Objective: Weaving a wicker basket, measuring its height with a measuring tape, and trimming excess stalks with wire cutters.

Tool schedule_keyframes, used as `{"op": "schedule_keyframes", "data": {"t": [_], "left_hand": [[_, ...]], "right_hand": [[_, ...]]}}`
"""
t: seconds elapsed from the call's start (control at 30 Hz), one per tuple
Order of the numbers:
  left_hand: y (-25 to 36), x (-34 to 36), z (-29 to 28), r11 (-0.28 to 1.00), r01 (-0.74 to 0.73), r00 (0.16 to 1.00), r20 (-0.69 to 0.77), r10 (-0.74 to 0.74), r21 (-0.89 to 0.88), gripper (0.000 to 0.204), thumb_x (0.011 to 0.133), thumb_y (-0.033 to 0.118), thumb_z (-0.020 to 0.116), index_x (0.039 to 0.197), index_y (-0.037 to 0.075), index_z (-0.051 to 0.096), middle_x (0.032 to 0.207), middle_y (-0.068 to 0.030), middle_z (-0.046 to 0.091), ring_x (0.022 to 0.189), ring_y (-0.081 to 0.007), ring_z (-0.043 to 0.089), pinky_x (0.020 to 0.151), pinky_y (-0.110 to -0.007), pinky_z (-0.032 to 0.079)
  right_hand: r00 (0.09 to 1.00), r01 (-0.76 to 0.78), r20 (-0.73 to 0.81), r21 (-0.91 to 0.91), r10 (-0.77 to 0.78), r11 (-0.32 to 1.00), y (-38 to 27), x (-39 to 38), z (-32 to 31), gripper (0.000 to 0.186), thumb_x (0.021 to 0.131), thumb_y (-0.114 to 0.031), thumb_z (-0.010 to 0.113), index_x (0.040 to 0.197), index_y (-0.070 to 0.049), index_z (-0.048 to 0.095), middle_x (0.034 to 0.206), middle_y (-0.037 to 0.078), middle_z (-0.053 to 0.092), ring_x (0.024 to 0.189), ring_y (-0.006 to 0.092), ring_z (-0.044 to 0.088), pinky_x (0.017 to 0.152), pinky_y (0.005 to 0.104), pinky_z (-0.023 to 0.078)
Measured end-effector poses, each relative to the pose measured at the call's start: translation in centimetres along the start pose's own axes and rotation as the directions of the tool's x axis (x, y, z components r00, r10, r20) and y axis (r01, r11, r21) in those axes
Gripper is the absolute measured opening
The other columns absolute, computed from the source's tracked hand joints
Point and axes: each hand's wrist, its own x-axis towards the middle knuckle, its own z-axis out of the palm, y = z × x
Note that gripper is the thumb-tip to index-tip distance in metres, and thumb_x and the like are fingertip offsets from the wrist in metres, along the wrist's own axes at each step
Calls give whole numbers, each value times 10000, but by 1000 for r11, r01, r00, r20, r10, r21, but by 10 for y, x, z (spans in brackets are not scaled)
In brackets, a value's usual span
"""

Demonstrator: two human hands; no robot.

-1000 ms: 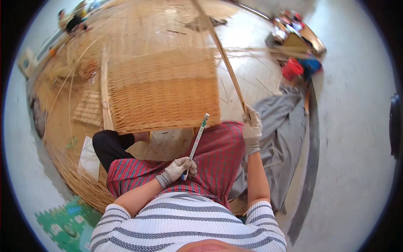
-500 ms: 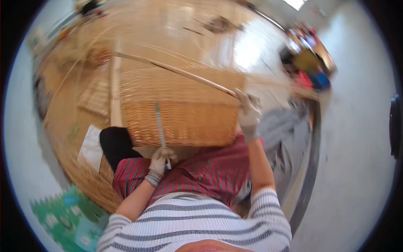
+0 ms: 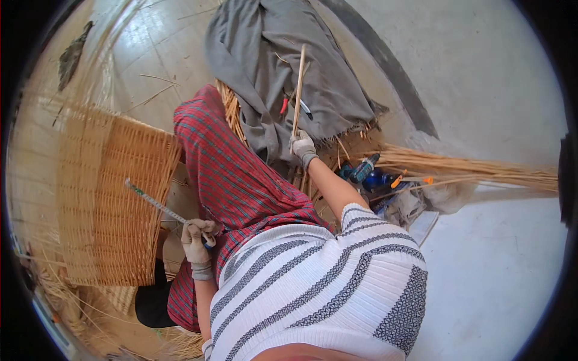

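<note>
My left hand (image 3: 197,242), in a pale work glove, is closed round a tape measure whose white blade (image 3: 158,206) sticks out up and left, over the edge of a woven wicker panel (image 3: 111,198). The case is mostly hidden in the fingers; a bit of blue shows. My gloved right hand (image 3: 303,147) grips a thin wooden stick (image 3: 300,84) near its lower end. The stick points away from me above a grey cloth (image 3: 256,66). A small red-handled tool (image 3: 284,106) and a slim dark-and-white item (image 3: 306,109) lie on that cloth.
Right of my right arm lie a teal power drill (image 3: 365,168), an orange-handled tool (image 3: 398,179) and a long bundle of thin canes (image 3: 469,163). Plastic bags (image 3: 448,195) sit beside them. A red plaid cloth (image 3: 241,162) covers my legs. Loose strips lie at lower left.
My view and body have turned right, so the panel now appears at the left. The stick, earlier slanting across the panel, is now over the grey cloth. Both hands keep their holds.
</note>
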Motion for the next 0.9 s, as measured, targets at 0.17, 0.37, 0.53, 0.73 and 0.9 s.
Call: {"op": "schedule_keyframes", "data": {"t": [0.17, 0.37, 0.53, 0.73, 0.9], "left_hand": [[5, 27, 59, 996, 17, 963, 268, -40, 86, 369, 1046, 363, 526, 993, 6, 604, 865, -104, 669, 790, -190, 671, 747, -370, 588], [11, 42, 66, 995, 101, 948, 301, -102, 19, 329, 1053, 321, 520, 1011, 12, 627, 805, -67, 656, 771, -195, 682, 684, -358, 606], [11, 41, 61, 984, 155, 963, 207, -170, 89, 325, 1053, 309, 519, 1011, 4, 623, 749, -66, 641, 742, -198, 682, 665, -357, 608], [16, 40, 66, 989, 133, 975, 172, -141, 58, 378, 1059, 347, 495, 1002, -7, 614, 762, -107, 675, 710, -218, 692, 645, -358, 600], [18, 32, 55, 978, 208, 973, 99, -210, 23, 270, 1018, 216, 463, 1008, 1, 626, 877, -153, 713, 754, -263, 727, 674, -354, 583]], "right_hand": [[969, -219, -114, 15, 219, 976, 97, 14, -21, 279, 864, -175, 678, 1110, -47, 641, 941, 164, 714, 890, 278, 688, 807, 358, 518], [981, 117, -162, 67, -105, 991, 79, 55, -21, 272, 909, -146, 662, 1158, -56, 598, 804, 95, 668, 666, 190, 647, 604, 334, 508], [956, 264, -92, -151, -280, 952, -16, 68, 8, 441, 867, -272, 701, 1243, -73, 586, 955, 157, 692, 931, 343, 676, 850, 412, 526], [951, 160, -110, -624, -288, 765, -59, 105, 17, 622, 762, -471, 748, 1254, -115, 614, 1227, 173, 634, 1175, 357, 595, 992, 484, 473], [847, 324, 527, -413, -67, 851, -54, 144, 12, 594, 978, -482, 543, 1411, -76, 541, 1351, 142, 629, 1202, 301, 614, 1017, 395, 479]]}}
